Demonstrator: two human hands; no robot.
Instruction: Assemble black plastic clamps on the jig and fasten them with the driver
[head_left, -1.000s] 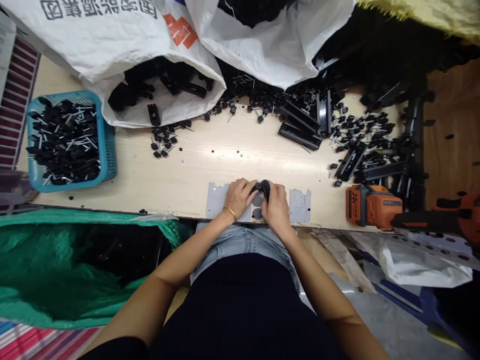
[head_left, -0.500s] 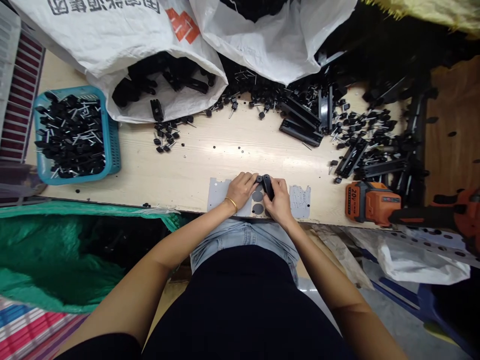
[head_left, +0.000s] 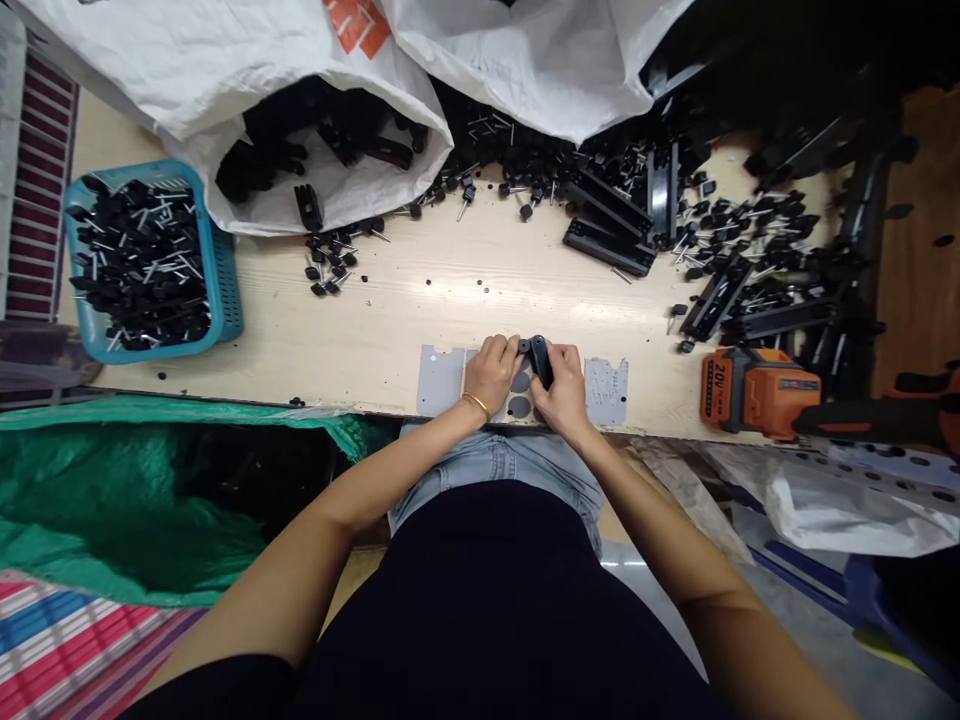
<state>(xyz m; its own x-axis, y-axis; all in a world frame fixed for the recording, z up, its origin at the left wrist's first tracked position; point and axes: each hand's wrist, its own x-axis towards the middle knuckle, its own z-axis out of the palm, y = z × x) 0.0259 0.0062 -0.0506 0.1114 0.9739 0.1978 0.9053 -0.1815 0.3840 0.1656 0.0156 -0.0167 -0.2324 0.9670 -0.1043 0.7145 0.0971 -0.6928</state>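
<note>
My right hand [head_left: 564, 392] is closed around a long black plastic part [head_left: 540, 360] with a rounded end and a small hole. Beside it, my left hand [head_left: 491, 375] pinches a small black round-ended piece [head_left: 523, 346] at its fingertips. The two black pieces sit close together; whether they are joined I cannot tell. Under my hands, dark grey discs [head_left: 519, 407] show on the bench edge. A grey plate [head_left: 441, 380] lies left of my left hand, and a worn, speckled grey plate [head_left: 606, 390] lies right of my right hand.
A blue basket [head_left: 225, 300] of black-headed screws stands at left. White sacks [head_left: 180, 110] of black parts lie at the back. Loose screws [head_left: 780, 225] and long black bars [head_left: 609, 246] cover the right side, near an orange power tool [head_left: 780, 395]. A green sack [head_left: 90, 500] hangs front left.
The view has shifted slightly. Both hands keep their grip on the black pieces, and the long one has turned a little between them.
</note>
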